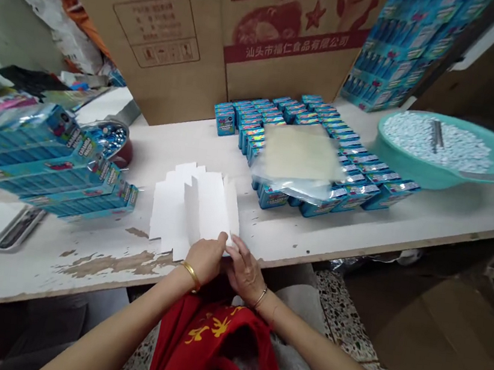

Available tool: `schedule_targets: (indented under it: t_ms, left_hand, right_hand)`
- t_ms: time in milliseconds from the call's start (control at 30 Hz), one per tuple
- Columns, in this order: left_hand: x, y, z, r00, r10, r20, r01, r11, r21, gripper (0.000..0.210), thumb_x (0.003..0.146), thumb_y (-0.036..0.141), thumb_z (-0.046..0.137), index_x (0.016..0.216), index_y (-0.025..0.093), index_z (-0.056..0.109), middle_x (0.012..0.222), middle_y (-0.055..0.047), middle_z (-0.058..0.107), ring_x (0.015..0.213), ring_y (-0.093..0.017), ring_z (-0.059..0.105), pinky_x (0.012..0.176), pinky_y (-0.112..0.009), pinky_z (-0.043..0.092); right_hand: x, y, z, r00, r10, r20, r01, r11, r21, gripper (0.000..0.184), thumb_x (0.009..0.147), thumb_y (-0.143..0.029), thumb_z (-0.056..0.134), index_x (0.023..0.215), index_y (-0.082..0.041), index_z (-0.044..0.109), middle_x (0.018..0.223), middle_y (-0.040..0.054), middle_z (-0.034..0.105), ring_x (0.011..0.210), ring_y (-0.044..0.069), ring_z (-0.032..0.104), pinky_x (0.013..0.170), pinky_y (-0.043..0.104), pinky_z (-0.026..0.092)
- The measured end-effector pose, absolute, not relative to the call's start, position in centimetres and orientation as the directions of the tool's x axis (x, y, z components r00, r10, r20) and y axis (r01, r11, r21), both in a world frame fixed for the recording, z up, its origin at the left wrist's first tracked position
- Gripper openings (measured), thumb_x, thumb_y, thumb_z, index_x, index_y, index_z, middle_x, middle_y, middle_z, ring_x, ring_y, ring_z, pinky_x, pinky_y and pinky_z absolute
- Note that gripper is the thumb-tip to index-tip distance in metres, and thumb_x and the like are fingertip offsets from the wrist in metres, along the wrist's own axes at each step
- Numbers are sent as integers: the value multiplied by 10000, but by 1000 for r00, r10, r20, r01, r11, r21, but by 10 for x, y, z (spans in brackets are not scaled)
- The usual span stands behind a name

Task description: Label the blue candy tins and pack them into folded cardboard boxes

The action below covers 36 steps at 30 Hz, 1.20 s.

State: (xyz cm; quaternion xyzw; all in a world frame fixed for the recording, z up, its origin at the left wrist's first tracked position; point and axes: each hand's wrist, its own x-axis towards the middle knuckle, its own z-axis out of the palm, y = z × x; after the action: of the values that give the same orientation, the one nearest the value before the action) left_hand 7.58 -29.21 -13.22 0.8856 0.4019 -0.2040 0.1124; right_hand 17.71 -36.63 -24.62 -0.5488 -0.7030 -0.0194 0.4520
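A white cardboard box blank [171,208] lies on the table in front of me, with a flap [193,208] standing up along a fold. My left hand [207,259], with a gold bangle at the wrist, is closed on the blank's near right corner, thumb on top. Right beside it my right hand [245,270] pinches the same corner, fingers curled over the edge. Both hands nearly touch. Part of the fingers and the blank's underside are hidden.
Rows of small blue boxes [350,162] stand right of centre, with plastic bags [300,155] on top. A turquoise basin [414,161] of white pieces is at the right. Stacked blue packs [71,168] and a bowl [120,144] stand left. A large carton [188,80] rises behind.
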Motion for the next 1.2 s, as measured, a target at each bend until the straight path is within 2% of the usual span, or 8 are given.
schedule_targets:
  t_ms: [167, 300, 433, 567, 700, 800, 967, 1200]
  left_hand:
    - [77, -264, -132, 596, 532, -601, 733, -667, 136, 397, 705, 130, 619, 1086, 155, 511, 926, -80, 691, 868, -228, 650, 710, -281, 458]
    - [84, -260, -134, 609, 475, -635, 696, -704, 140, 182, 707, 144, 604, 887, 165, 618, 879, -68, 692, 834, -227, 643, 687, -278, 454]
    - [84, -282, -132, 706, 452, -545, 649, -721, 244, 190, 755, 176, 598, 940, 166, 642, 928, -65, 699, 850, -217, 646, 731, -290, 479]
    - [72, -280, -119, 872, 415, -261, 488, -778, 395, 288, 866, 273, 542, 1133, 183, 598, 1148, -72, 655, 1026, -192, 614, 896, -296, 465]
    - [47, -228, -116, 827, 562, 12, 553, -818, 154, 442, 947, 364, 395, 1325, 144, 465, 1360, -127, 515, 1276, -275, 438, 1053, -438, 343]
    - [29, -188, -126, 879, 460, -121, 468, -883, 40, 415, 956, 352, 374, 1326, 189, 470, 1388, -90, 495, 1299, -289, 403, 1063, -478, 305]
    - [28, -169, -144, 908, 302, -290, 299, -953, -55, 329, 932, 301, 427, 1221, 180, 528, 1143, -99, 623, 983, -213, 571, 844, -329, 432]
    - [51, -162, -149, 879, 307, -366, 258, -950, -178, 193, 930, 246, 390, 955, 161, 561, 933, -100, 617, 779, -198, 593, 629, -294, 407]
  right_hand:
    - [179, -371, -234, 153, 873, 463, 551, 314, -773, 896, 839, -223, 510, 1488, -155, -105, 1562, 159, 56, 1430, 287, 120, 1106, 505, 307]
    - [185, -356, -232, 225, 936, 269, 420, 156, -894, 743, 895, -257, 409, 1504, -151, -4, 1545, 136, 194, 1413, 234, 209, 1131, 444, 284]
    - [210, -337, -218, 56, 975, 217, 560, 149, -815, 625, 881, -154, 306, 1492, -139, 176, 1416, 133, 447, 1265, 212, 460, 1045, 399, 401]
    - [244, -335, -188, -238, 971, 28, 820, 216, -531, 675, 846, -95, 341, 1493, -197, 180, 1331, 94, 538, 1034, 207, 606, 841, 326, 490]
    - [253, -337, -171, -367, 929, -58, 915, 348, -206, 676, 835, -38, 335, 1471, -250, 247, 1308, 100, 530, 912, 197, 623, 686, 280, 459]
    - [248, -337, -171, -392, 917, -70, 917, 383, -112, 584, 877, -100, 354, 1437, -265, 325, 1299, 119, 508, 839, 192, 617, 641, 285, 433]
    - [239, -337, -176, -391, 920, -1, 905, 385, -181, 460, 956, -397, 354, 1377, -223, 416, 1242, 136, 524, 948, 247, 568, 756, 350, 426]
    - [232, -315, -171, -95, 986, -139, 945, 46, -322, 344, 872, -247, 482, 1201, -160, 528, 1109, 108, 599, 1000, 232, 556, 794, 311, 407]
